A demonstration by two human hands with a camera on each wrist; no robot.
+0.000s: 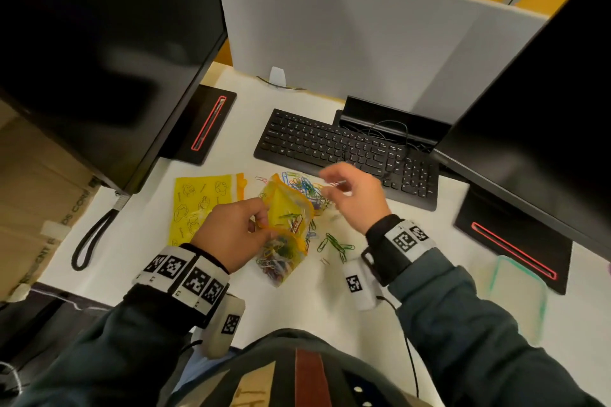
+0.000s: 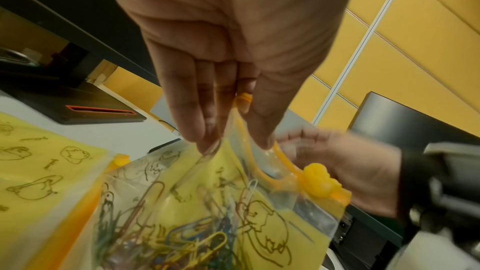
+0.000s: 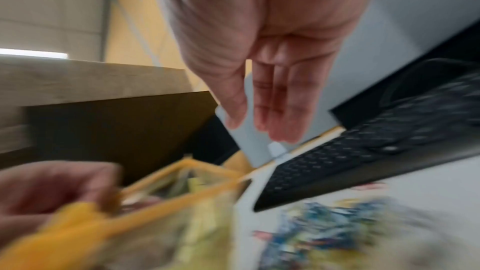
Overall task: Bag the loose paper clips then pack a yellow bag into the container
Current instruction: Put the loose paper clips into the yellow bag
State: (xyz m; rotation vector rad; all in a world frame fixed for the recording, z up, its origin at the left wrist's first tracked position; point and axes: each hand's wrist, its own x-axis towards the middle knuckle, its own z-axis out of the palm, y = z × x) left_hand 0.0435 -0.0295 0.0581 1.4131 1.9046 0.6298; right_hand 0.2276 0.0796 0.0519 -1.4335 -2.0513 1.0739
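Left hand point(image 1: 231, 235) pinches the yellow bag point(image 1: 285, 228) by its orange rim, so we should keep that mouth spread wide. Our right hand point(image 1: 355, 195), fingers loosely curled, hovers just beyond; whether it holds a clip we cannot tell. Loose paper clips point(image 1: 302, 185) lie farther on the surface point(image 1: 357, 324).

Yellow bag point(image 1: 287, 208) printed with dark cartoon outlines, orange zip; multicoloured paper clips point(image 1: 302, 187); black keyboard point(image 1: 347, 152).

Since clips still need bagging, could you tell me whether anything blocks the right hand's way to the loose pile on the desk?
Nothing visible does. The right hand hovers just above the loose paper clips, which lie exposed on the desk beside the yellow bag that the left hand holds open.
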